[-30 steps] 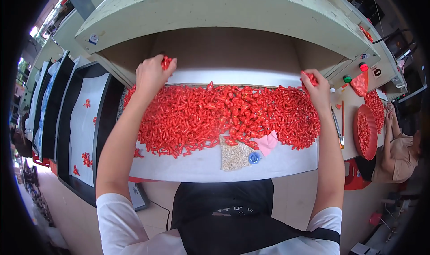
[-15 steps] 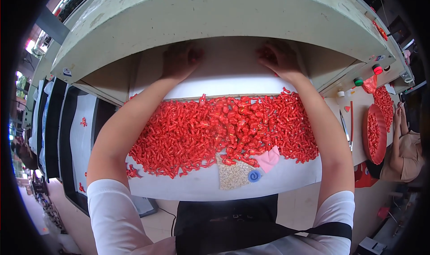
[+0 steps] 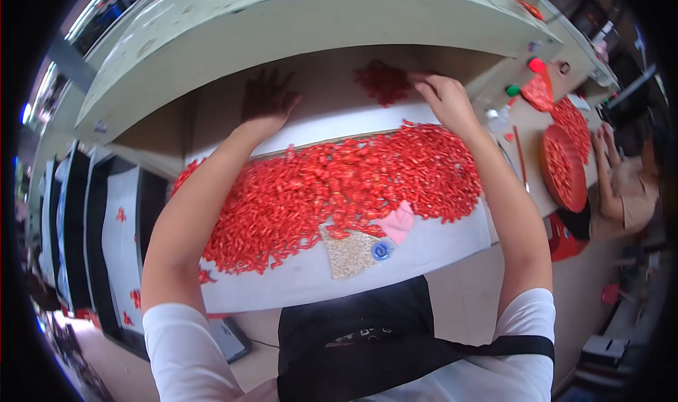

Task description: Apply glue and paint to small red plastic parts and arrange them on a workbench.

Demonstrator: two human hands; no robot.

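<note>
Heap of small glossy red pieces (image 3: 332, 190)

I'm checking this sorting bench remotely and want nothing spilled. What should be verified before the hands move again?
1. Left hand flat on the white surface, holding nothing: ok.
2. Right hand beside the small red cluster under the shelf: ok.
3. Main red pile short of the near edge: ok.
4. Left end of the pile against the table edge: not ok.
5. Right hand's grip: cannot tell.
</note>
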